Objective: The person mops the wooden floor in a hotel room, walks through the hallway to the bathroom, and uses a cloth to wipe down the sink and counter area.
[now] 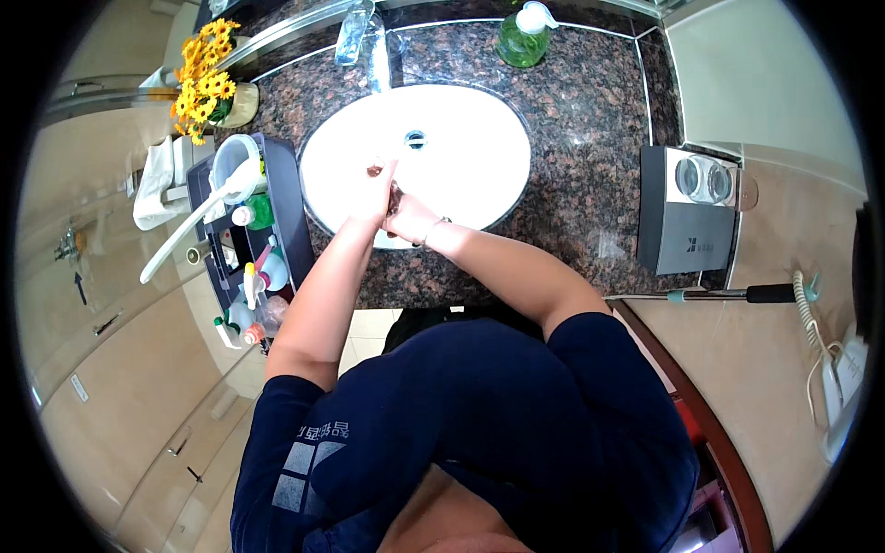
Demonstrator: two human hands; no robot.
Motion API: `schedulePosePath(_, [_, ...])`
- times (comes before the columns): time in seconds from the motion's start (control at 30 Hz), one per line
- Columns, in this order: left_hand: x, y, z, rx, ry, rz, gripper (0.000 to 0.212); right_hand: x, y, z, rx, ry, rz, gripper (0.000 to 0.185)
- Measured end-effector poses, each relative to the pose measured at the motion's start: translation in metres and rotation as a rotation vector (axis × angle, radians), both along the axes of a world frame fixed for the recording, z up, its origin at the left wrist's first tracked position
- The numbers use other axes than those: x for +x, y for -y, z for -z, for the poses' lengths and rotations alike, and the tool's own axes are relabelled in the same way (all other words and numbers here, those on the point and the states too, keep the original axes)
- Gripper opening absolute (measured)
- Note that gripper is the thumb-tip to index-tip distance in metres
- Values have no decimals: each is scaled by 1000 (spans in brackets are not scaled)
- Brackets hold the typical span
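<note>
Over the front of a white oval washbasin (470,138), my two hands meet. My left hand (377,190) presses against my right hand (413,220), which lies a little lower and to the right. Strong glare washes out the fingers. Small reddish-brown patches show at and between the hands; whether these are shaded fingers or a held thing I cannot tell. A thin bracelet (444,220) circles my right wrist. The metal drain stopper (415,140) lies beyond my fingertips. Behind the bowl stands a chrome faucet (378,62); no water stream can be made out.
A dark caddy (290,186) at left holds spray bottles, a green bottle (260,211), and a white tub (235,166) with a long-handled white brush (187,231). Yellow flowers (204,86), a green soap dispenser (523,41) and a grey box (691,235) with glasses edge the granite counter (588,138).
</note>
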State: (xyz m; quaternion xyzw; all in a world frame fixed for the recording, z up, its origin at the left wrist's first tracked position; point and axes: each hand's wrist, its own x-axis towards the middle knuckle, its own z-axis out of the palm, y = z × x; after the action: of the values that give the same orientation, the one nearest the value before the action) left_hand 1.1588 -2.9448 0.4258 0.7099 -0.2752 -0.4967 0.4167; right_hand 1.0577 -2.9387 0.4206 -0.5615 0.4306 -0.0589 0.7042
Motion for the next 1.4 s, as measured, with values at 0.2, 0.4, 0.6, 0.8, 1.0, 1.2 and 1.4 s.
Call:
schedulePosePath(0.2, [13,-3,34,-21,214,-43,27,13,-8,19,-320,-170,-36,30])
schedulePosePath(0.4, [6,-5,29,-2,359,10,26,10,-24,19,-422,-257,29,32])
schedulePosePath(0.6, [-10,-27,-36,-105,-116,182,38,-39,-28,-23,-551,-135,203,74])
schedulePosePath(0.8, [25,-82,-98,-119,109,302,57,-179,-21,-92,-984,-519,554,42])
schedulePosePath(1.0, [61,-130,-97,-163,106,372,47,-238,-77,23,-1188,-1081,614,50])
schedulePosePath(1.2, [54,-146,-90,-118,60,491,44,-52,-181,12,-1308,-487,269,29])
schedulePosePath(1.4, [74,-161,-84,-55,214,468,38,-103,-189,2,-1340,-543,242,31])
